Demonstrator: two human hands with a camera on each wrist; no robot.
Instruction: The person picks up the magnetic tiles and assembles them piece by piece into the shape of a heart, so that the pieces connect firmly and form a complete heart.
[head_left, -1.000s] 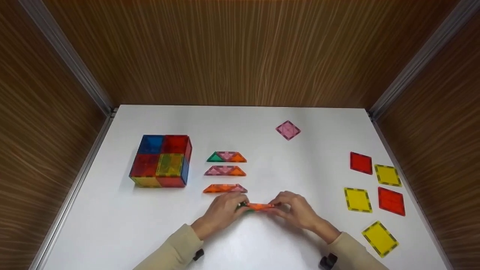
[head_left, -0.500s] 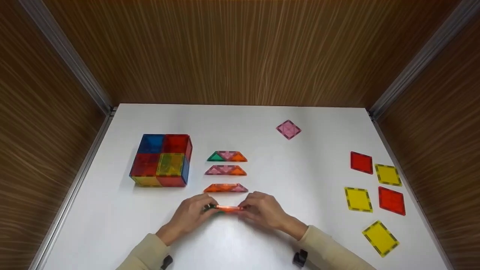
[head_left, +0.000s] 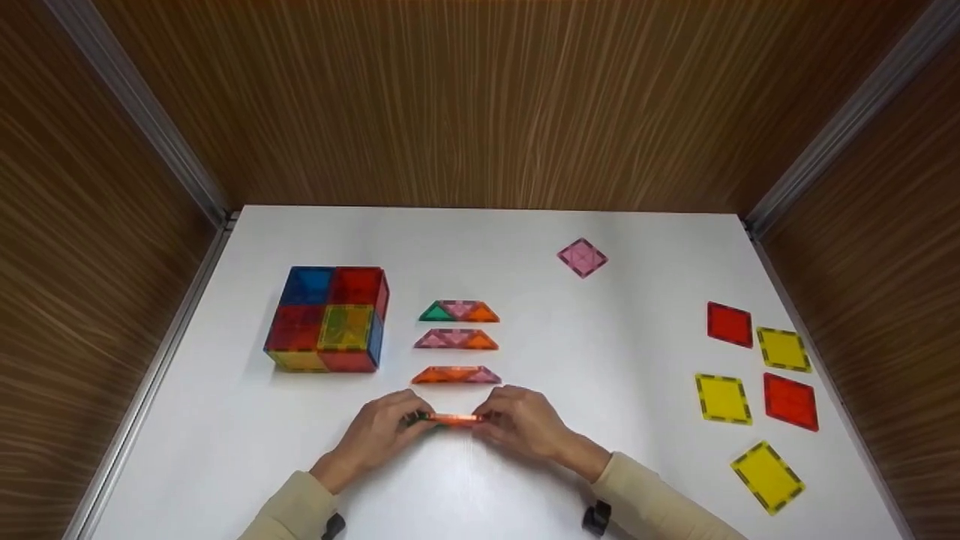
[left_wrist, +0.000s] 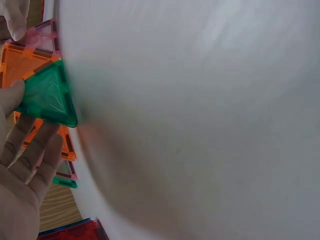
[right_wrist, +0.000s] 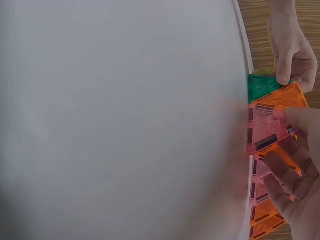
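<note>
Strip of translucent plastic triangle tiles [head_left: 454, 419] directly between the hands, spanning the gap. Left hand [head_left: 379, 424] pinches its green triangle [left_wrist: 47, 97], thumb on the near face; right hand [head_left: 529, 424] pinches its pink triangle [right_wrist: 267, 125] at the opposite end. Orange triangle [right_wrist: 290, 95] in the middle. From the head view the strip shows as a thin band, face tilted up off the tabletop [head_left: 622, 322] (whether its lower edge touches, cannot tell).

Just beyond the hands, three flat trapezoid rows, one behind another: orange-orange-pink [head_left: 455, 374] nearest, then pink-pink-orange [head_left: 455, 340], then green-pink-orange [head_left: 459, 311]. Left of these, a boxy block of blue, red and yellow translucent panels [head_left: 328, 319]. Farther off, a pink square tile [head_left: 583, 258]; well to the right, two red square tiles [head_left: 791, 402] and three yellow four-sided tiles [head_left: 723, 398].
</note>
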